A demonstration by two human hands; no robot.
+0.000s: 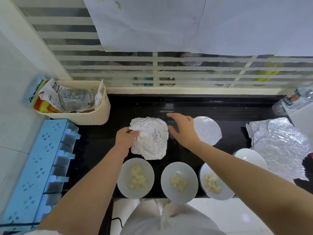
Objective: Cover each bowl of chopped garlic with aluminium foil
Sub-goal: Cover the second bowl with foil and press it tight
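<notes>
Three white bowls of chopped garlic stand uncovered along the counter's front edge: a left bowl (135, 178), a middle bowl (179, 182) and a right bowl (214, 184), the last partly under my right forearm. Behind them lies a crumpled foil sheet (150, 138) over something hidden on the black counter. My left hand (126, 137) pinches that sheet's left edge. My right hand (183, 128) hovers with fingers spread just right of the sheet. A foil-covered bowl (209, 130) sits to the right of my right hand.
Spare foil pieces (279, 143) lie at the far right, with an empty white bowl (250, 157) beside them. A cream basket (94, 116) of packets stands at the back left, a blue spice rack (42, 167) at the left, a plastic bottle (294, 100) at the back right.
</notes>
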